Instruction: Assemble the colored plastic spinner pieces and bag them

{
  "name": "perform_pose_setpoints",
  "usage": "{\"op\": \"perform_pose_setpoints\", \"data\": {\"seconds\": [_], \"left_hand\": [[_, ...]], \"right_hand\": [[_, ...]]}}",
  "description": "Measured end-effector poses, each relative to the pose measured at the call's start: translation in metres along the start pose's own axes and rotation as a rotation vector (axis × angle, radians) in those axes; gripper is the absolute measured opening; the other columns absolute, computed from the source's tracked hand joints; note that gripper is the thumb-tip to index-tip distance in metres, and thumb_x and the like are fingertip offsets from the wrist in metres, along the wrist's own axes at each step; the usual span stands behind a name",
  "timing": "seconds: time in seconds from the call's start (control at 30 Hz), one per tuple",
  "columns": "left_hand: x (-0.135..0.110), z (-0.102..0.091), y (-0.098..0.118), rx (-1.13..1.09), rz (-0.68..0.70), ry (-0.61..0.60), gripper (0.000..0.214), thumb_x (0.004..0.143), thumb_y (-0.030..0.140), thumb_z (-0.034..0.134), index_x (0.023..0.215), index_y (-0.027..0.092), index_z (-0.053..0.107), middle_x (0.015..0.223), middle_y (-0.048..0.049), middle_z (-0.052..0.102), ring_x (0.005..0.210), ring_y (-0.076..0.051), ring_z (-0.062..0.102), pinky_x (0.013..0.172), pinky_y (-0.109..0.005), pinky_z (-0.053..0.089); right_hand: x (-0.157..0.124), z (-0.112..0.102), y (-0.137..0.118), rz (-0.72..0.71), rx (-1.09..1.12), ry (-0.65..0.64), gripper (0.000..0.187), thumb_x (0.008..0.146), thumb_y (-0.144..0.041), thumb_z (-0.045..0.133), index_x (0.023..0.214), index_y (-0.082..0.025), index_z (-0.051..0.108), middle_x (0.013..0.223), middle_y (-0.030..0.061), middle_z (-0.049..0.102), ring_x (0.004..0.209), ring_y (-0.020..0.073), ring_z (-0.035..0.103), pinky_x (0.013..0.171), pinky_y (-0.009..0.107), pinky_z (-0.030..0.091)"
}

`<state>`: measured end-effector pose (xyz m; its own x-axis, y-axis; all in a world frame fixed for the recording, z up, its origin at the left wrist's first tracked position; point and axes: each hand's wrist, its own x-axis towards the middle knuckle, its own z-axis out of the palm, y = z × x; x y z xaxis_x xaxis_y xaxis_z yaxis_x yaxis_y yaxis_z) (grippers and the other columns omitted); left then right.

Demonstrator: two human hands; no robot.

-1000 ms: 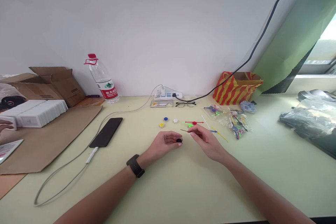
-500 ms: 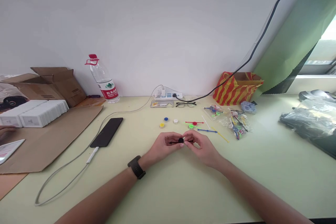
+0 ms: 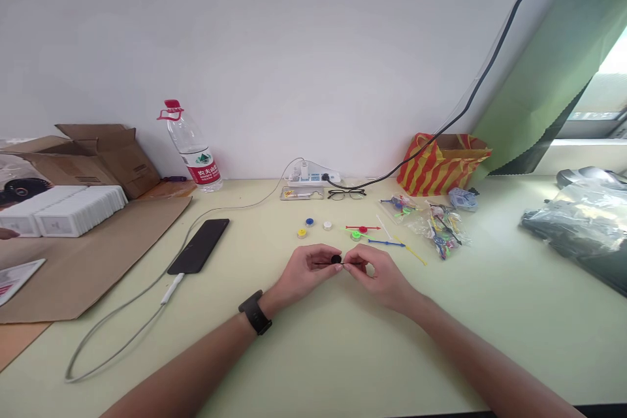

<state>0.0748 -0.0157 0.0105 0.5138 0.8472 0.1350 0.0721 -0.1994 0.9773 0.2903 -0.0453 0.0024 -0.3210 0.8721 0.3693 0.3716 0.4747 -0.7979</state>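
Note:
My left hand [image 3: 306,271] and my right hand [image 3: 377,274] meet over the middle of the pale green table [image 3: 343,353]. Between their fingertips sits a small black disc [image 3: 336,259] with a thin black stick through it. The left fingers pinch the disc; the right fingers pinch the stick's right end. A black watch [image 3: 253,311] is on my left wrist. Just beyond the hands lie small coloured discs, yellow [image 3: 302,233], blue [image 3: 309,222] and white [image 3: 327,225], plus a red disc on a stick [image 3: 362,229], a green one [image 3: 356,235] and a blue stick [image 3: 386,243].
A black phone [image 3: 198,246] on a grey cable lies to the left, by brown cardboard [image 3: 98,255] and white boxes [image 3: 68,209]. At the back stand a water bottle [image 3: 191,150], power strip [image 3: 313,177], glasses [image 3: 346,194], a striped bag [image 3: 441,160] and clear bags of parts [image 3: 438,225].
My right hand came in from the right with the black stick and joined my left hand; the stick now runs through the black disc. Another person's hand at the far left edge has drawn back.

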Motion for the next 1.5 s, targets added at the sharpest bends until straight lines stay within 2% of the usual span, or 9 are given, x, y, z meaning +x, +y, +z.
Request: {"op": "perform_pose_setpoints", "data": {"seconds": [0.33, 0.63, 0.73, 0.83, 0.93, 1.07, 1.17, 1.27, 1.5], "left_hand": [[-0.005, 0.002, -0.002, 0.149, 0.115, 0.03, 0.026, 0.09, 0.038, 0.076, 0.104, 0.016, 0.075, 0.1, -0.0089, 0.079, 0.092, -0.023, 0.074, 0.085, -0.036, 0.062], [-0.005, 0.0, 0.0, 0.198, 0.125, 0.051, 0.021, 0.092, 0.037, 0.074, 0.098, 0.017, 0.073, 0.094, -0.0075, 0.078, 0.087, -0.021, 0.073, 0.083, -0.035, 0.06], [-0.005, -0.002, 0.004, 0.112, 0.07, 0.02, 0.023, 0.091, 0.038, 0.075, 0.098, 0.016, 0.073, 0.098, -0.0086, 0.077, 0.091, -0.022, 0.072, 0.087, -0.035, 0.059], [-0.004, -0.007, 0.007, -0.082, 0.0, -0.067, 0.024, 0.093, 0.038, 0.073, 0.102, 0.016, 0.075, 0.109, -0.0112, 0.077, 0.098, -0.023, 0.072, 0.09, -0.036, 0.057], [0.0, -0.013, 0.006, -0.199, -0.058, -0.132, 0.024, 0.092, 0.038, 0.075, 0.103, 0.016, 0.076, 0.111, -0.0122, 0.077, 0.101, -0.024, 0.072, 0.091, -0.036, 0.056], [0.003, -0.016, -0.003, -0.238, -0.121, -0.075, 0.034, 0.085, 0.035, 0.084, 0.114, 0.02, 0.076, 0.108, -0.0087, 0.076, 0.102, -0.023, 0.072, 0.098, -0.038, 0.055], [0.005, -0.016, -0.009, -0.265, -0.14, -0.013, 0.035, 0.083, 0.037, 0.086, 0.112, 0.019, 0.077, 0.104, -0.0076, 0.076, 0.098, -0.022, 0.073, 0.099, -0.04, 0.055], [0.007, -0.016, -0.013, -0.285, -0.15, -0.001, 0.034, 0.081, 0.036, 0.087, 0.108, 0.018, 0.077, 0.102, -0.0076, 0.077, 0.097, -0.021, 0.073, 0.097, -0.038, 0.056], [0.006, -0.016, -0.013, -0.278, -0.147, -0.002, 0.033, 0.081, 0.036, 0.087, 0.106, 0.017, 0.078, 0.103, -0.0088, 0.078, 0.098, -0.023, 0.072, 0.095, -0.038, 0.055]], "right_hand": [[-0.001, -0.002, 0.001, -0.014, -0.073, -0.006, 0.012, 0.098, -0.033, 0.056, 0.093, -0.024, 0.064, 0.081, 0.0037, 0.064, 0.068, 0.0184, 0.055, 0.061, 0.033, 0.047], [-0.001, -0.004, -0.003, -0.008, -0.033, 0.005, 0.016, 0.1, -0.035, 0.055, 0.096, -0.025, 0.066, 0.08, 0.0028, 0.062, 0.069, 0.0188, 0.056, 0.062, 0.032, 0.048], [0.001, -0.006, -0.006, 0.007, -0.006, 0.0, 0.016, 0.1, -0.036, 0.056, 0.096, -0.025, 0.067, 0.081, 0.0028, 0.062, 0.07, 0.0184, 0.056, 0.062, 0.032, 0.048], [0.003, -0.008, -0.005, 0.038, 0.026, 0.002, 0.018, 0.1, -0.038, 0.057, 0.096, -0.024, 0.068, 0.084, 0.0036, 0.063, 0.072, 0.0184, 0.057, 0.061, 0.031, 0.048], [0.004, -0.009, -0.001, 0.053, 0.047, 0.021, 0.019, 0.099, -0.039, 0.058, 0.099, -0.025, 0.07, 0.091, 0.0049, 0.065, 0.076, 0.0187, 0.06, 0.064, 0.032, 0.051], [0.004, -0.009, 0.002, 0.006, -0.01, 0.157, 0.024, 0.098, -0.04, 0.059, 0.114, -0.027, 0.071, 0.114, 0.0101, 0.064, 0.088, 0.0212, 0.064, 0.075, 0.036, 0.057], [0.003, -0.01, 0.0, -0.023, -0.032, 0.219, 0.025, 0.1, -0.04, 0.057, 0.118, -0.027, 0.069, 0.11, 0.0102, 0.068, 0.089, 0.0227, 0.066, 0.078, 0.038, 0.057], [0.0, -0.012, -0.004, -0.023, 0.008, 0.186, 0.024, 0.103, -0.038, 0.053, 0.119, -0.027, 0.067, 0.1, 0.0074, 0.074, 0.087, 0.0226, 0.07, 0.081, 0.038, 0.058], [-0.007, -0.01, -0.002, -0.134, -0.106, 0.097, 0.026, 0.105, -0.032, 0.047, 0.126, -0.027, 0.062, 0.107, 0.0067, 0.074, 0.072, 0.0173, 0.065, 0.073, 0.034, 0.058]]}}
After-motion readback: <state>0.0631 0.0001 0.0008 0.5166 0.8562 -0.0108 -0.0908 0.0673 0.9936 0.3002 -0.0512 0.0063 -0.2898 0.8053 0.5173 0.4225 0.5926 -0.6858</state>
